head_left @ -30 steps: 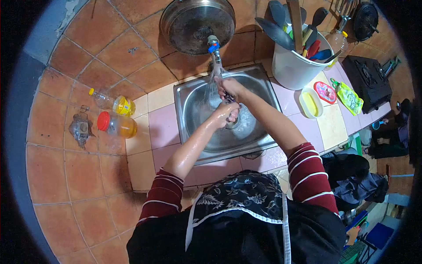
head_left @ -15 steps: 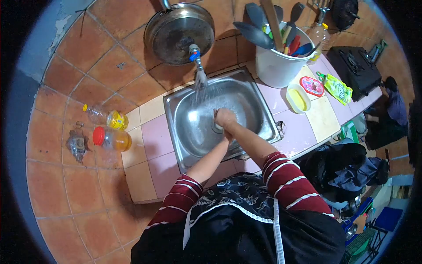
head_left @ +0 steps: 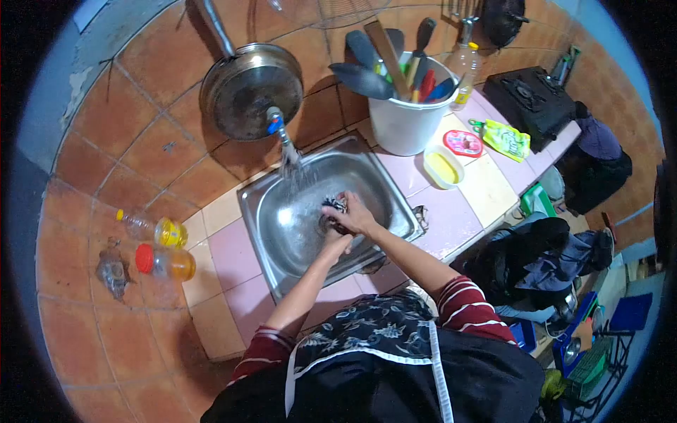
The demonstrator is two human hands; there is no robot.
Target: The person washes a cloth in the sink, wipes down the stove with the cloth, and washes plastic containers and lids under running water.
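Both of my hands are close together over the steel sink [head_left: 262,218]. My right hand [head_left: 356,213] is closed around a small, dark, crumpled thing with white markings [head_left: 334,205], which looks soft; its kind is not clear. My left hand [head_left: 337,245] is just below, against the underside of the same dark bundle, its fingers partly hidden. Water runs from the tap [head_left: 276,123] into the back left of the basin, apart from my hands.
A pan [head_left: 252,92] hangs behind the tap. On the right counter stand a white bucket of utensils [head_left: 405,127], a tub of yellow paste [head_left: 443,169], a red lid [head_left: 462,143] and a green pouch [head_left: 505,141]. Bottles [head_left: 169,233] and a red-lidded jar [head_left: 166,262] stand left. People [head_left: 550,264] are at right.
My hands have turned and shifted so that the dark, white-marked thing shows between them; before, they were stacked together with it mostly hidden. The view has tilted, and water keeps running.
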